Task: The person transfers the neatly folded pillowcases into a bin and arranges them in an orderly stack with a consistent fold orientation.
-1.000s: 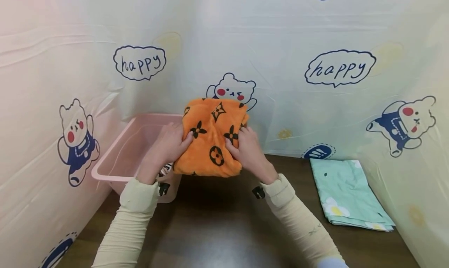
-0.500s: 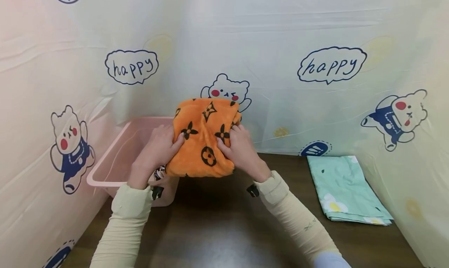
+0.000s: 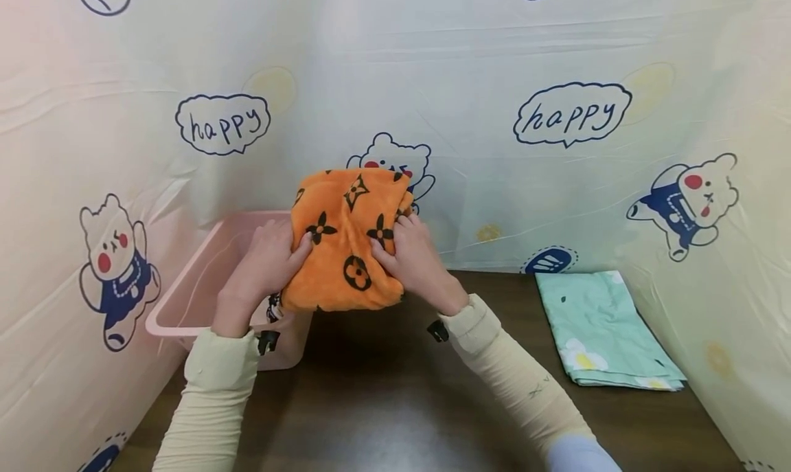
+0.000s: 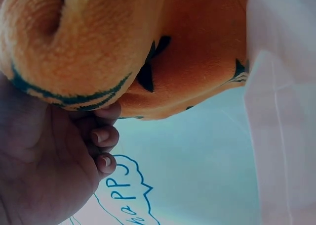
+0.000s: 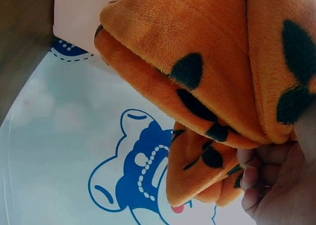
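A folded orange plush cloth [image 3: 336, 252] with dark flower and star prints hangs raised between both hands. My left hand [image 3: 262, 259] grips its left side, thumb on the front face; in the left wrist view, the left hand's fingers [image 4: 106, 136] curl in under a thick rounded fold. At the opposite side my right hand [image 3: 417, 255] pinches the cloth, thumb in front and fingers behind. Loose layered edges of the orange cloth [image 5: 197, 81] droop beside that hand in the right wrist view. A pink plastic bin [image 3: 191, 286] stands just behind and left of the left hand.
On the right of the dark wooden table [image 3: 383, 403] lies a folded mint-green cloth [image 3: 605, 328] with white flowers. A printed pale curtain [image 3: 469, 80] encloses the back and both sides. Something black and white shows at the bin's front, mostly hidden by the left wrist.
Both hands and the orange cloth have shifted a little left in the head view, as have the bin, the green cloth and the curtain prints. The grip looks the same.
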A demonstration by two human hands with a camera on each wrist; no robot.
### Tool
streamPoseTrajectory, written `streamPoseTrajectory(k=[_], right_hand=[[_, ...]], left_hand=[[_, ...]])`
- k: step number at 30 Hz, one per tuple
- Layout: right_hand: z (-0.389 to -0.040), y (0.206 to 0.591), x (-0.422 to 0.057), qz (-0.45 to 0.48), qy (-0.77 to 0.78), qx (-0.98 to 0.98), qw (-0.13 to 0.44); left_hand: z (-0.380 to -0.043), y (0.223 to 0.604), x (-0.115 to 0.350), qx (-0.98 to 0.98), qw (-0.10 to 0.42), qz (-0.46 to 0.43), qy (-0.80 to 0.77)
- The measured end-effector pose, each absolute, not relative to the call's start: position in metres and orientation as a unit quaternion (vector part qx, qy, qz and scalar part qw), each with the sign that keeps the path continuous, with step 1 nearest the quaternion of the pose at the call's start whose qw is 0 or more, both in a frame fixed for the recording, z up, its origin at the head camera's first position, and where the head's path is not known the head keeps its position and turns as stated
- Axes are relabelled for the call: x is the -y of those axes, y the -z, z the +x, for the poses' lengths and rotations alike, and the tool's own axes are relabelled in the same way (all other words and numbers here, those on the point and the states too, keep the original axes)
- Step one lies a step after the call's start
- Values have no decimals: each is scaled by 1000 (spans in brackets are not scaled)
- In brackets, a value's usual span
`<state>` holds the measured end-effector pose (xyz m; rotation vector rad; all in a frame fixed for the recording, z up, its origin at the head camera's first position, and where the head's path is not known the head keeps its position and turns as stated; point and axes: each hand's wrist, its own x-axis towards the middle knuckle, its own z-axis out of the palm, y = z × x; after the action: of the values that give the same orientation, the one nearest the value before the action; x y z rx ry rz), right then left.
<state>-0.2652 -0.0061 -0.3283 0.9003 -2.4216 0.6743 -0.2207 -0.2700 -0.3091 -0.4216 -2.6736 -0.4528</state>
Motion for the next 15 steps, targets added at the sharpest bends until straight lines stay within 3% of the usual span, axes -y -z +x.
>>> streamPoseTrajectory(k=[15], right_hand=[[-264,317,18,340,-218,884,235]], left_hand=[[-217,302,282,957,201,-145,153]])
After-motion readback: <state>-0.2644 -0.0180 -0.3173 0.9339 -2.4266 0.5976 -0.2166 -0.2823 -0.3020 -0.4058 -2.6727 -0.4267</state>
